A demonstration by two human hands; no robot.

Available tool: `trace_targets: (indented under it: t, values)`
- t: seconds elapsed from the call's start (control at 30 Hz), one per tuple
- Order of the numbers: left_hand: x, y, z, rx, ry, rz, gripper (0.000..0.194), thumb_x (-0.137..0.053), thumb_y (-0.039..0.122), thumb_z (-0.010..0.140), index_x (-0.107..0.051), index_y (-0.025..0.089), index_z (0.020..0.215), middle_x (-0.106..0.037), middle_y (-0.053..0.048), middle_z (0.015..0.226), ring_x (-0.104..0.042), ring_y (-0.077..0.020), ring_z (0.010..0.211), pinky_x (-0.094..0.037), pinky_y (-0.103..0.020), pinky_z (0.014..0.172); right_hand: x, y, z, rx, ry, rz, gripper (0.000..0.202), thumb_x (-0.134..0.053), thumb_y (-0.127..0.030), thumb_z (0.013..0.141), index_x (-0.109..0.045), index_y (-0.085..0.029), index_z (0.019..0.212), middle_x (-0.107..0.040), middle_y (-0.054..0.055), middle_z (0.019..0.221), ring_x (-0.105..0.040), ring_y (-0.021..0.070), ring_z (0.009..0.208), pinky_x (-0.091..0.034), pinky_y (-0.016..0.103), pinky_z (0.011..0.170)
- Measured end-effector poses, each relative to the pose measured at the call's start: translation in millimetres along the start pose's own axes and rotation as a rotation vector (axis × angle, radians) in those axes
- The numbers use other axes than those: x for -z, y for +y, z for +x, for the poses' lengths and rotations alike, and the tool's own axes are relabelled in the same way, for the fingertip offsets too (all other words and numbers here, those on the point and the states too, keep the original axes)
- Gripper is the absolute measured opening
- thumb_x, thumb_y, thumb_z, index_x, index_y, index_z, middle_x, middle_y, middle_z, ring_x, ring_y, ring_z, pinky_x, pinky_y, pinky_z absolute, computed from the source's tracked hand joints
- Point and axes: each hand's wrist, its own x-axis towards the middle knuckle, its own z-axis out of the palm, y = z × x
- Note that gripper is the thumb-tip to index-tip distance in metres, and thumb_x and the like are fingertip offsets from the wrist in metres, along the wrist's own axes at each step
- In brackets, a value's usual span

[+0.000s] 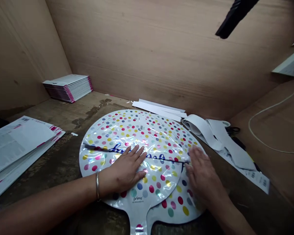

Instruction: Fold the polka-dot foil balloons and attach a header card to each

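Note:
A white foil balloon (137,130) with coloured polka dots lies flat, a crease running across its middle with part of some blue lettering along it. Its neck points towards me, below a small "prima" print. Under it, a second dotted foil balloon (180,207) shows at the lower right. My left hand (128,168), with a bangle at the wrist, rests palm down on the top balloon just below the crease, fingers stretched. At the crease's right end, my right hand (202,176) touches the balloon, fingers extended and thumb apart, slightly blurred.
Printed card sleeves (22,143) lie at the left, and a neat stack of them (68,86) sits in the back left corner. White paper strips (159,109), a curled label strip (218,137) and black-handled scissors (232,130) are at the right. Board walls enclose the table.

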Motion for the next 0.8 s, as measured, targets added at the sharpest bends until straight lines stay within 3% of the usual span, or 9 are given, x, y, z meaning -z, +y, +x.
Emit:
trace_targets:
  t: [0.1, 0.2, 0.37, 0.47, 0.5, 0.57, 0.67, 0.73, 0.8]
  values:
    - [5.4, -3.6, -2.4, -0.043, -0.005, -0.017, 0.062, -0.031, 0.052, 0.094, -0.025, 0.018, 0.145, -0.017, -0.011, 0.152, -0.012, -0.0285, 0.14, -0.013, -0.046, 0.113, -1.6, -35.2, 14.1, 0.267, -0.147, 0.132, 0.053, -0.029, -0.033, 0.094, -0.031, -0.015, 0.143, -0.027, 0.007, 0.15, -0.023, 0.0235, 0.138, -0.031, 0.046, 0.11]
    - [7.1, -30.0, -27.7, 0.011, -0.015, -0.007, 0.065, -0.032, 0.055, 0.092, -0.025, 0.017, 0.145, -0.017, -0.011, 0.152, -0.013, -0.0262, 0.14, -0.015, -0.042, 0.114, -10.9, -51.8, 21.8, 0.275, -0.275, 0.158, 0.053, -0.028, -0.034, 0.094, -0.032, -0.015, 0.143, -0.029, 0.007, 0.149, -0.027, 0.0234, 0.137, -0.029, 0.047, 0.11]
    - [6.6, -92.0, -108.5, 0.624, 0.116, 0.121, 0.069, -0.031, 0.053, 0.091, -0.026, 0.008, 0.144, -0.017, -0.017, 0.151, -0.016, -0.03, 0.139, -0.021, -0.047, 0.111, -21.4, -43.7, 23.8, 0.252, -0.294, 0.168, 0.055, -0.03, -0.04, 0.092, -0.032, -0.018, 0.143, -0.028, 0.006, 0.149, -0.028, 0.0253, 0.136, -0.029, 0.049, 0.11]
    - [16.9, -94.2, -120.9, 0.828, 0.287, 0.259, 0.072, -0.037, 0.048, 0.089, -0.03, -0.001, 0.14, -0.016, -0.024, 0.149, -0.011, -0.0361, 0.139, -0.02, -0.053, 0.11, -16.9, -47.7, 21.3, 0.236, -0.284, 0.168, 0.055, -0.032, -0.04, 0.092, -0.034, -0.017, 0.142, -0.029, 0.007, 0.149, -0.029, 0.0259, 0.136, -0.029, 0.05, 0.11]
    - [21.6, -87.0, -113.6, 0.779, 0.36, 0.301, 0.068, -0.039, 0.044, 0.089, -0.03, -0.001, 0.14, -0.015, -0.024, 0.15, -0.008, -0.0357, 0.14, -0.018, -0.053, 0.11, -13.8, -51.2, 20.5, 0.23, -0.281, 0.165, 0.055, -0.033, -0.039, 0.092, -0.035, -0.016, 0.142, -0.03, 0.007, 0.149, -0.03, 0.0258, 0.135, -0.029, 0.049, 0.11]
    - [30.1, -65.5, -86.4, 0.515, 0.439, 0.312, 0.056, -0.04, 0.033, 0.09, -0.033, 0.007, 0.14, -0.021, -0.018, 0.15, -0.011, -0.0312, 0.14, -0.013, -0.051, 0.112, -6.5, -59.0, 20.0, 0.225, -0.288, 0.153, 0.054, -0.036, -0.035, 0.09, -0.036, -0.015, 0.141, -0.031, 0.008, 0.148, -0.031, 0.0257, 0.135, -0.03, 0.048, 0.11]
    - [34.2, -32.7, -35.1, 0.052, 0.282, 0.117, 0.042, -0.044, 0.022, 0.088, -0.047, 0.018, 0.13, -0.047, -0.01, 0.137, -0.038, -0.0239, 0.13, -0.028, -0.04, 0.109, 3.4, -64.3, 25.1, 0.216, -0.318, 0.129, 0.055, -0.04, -0.022, 0.086, -0.038, -0.014, 0.14, -0.036, 0.009, 0.146, -0.038, 0.0257, 0.131, -0.036, 0.046, 0.107]
    - [30.9, -20.5, -8.5, -0.055, 0.191, 0.004, 0.034, -0.046, 0.021, 0.088, -0.054, 0.018, 0.121, -0.058, -0.009, 0.122, -0.051, -0.0216, 0.115, -0.039, -0.034, 0.1, 8.3, -59.3, 31.5, 0.196, -0.304, 0.111, 0.055, -0.039, -0.012, 0.083, -0.042, -0.015, 0.138, -0.042, 0.01, 0.143, -0.043, 0.0265, 0.128, -0.04, 0.046, 0.103]
    - [27.0, -17.7, 7.0, -0.038, 0.156, -0.037, 0.029, -0.048, 0.024, 0.088, -0.057, 0.018, 0.115, -0.061, -0.008, 0.11, -0.056, -0.0214, 0.103, -0.045, -0.033, 0.09, 12.4, -49.7, 36.0, 0.179, -0.254, 0.079, 0.053, -0.035, -0.008, 0.083, -0.049, -0.018, 0.133, -0.05, 0.008, 0.137, -0.047, 0.0284, 0.123, -0.043, 0.047, 0.098]
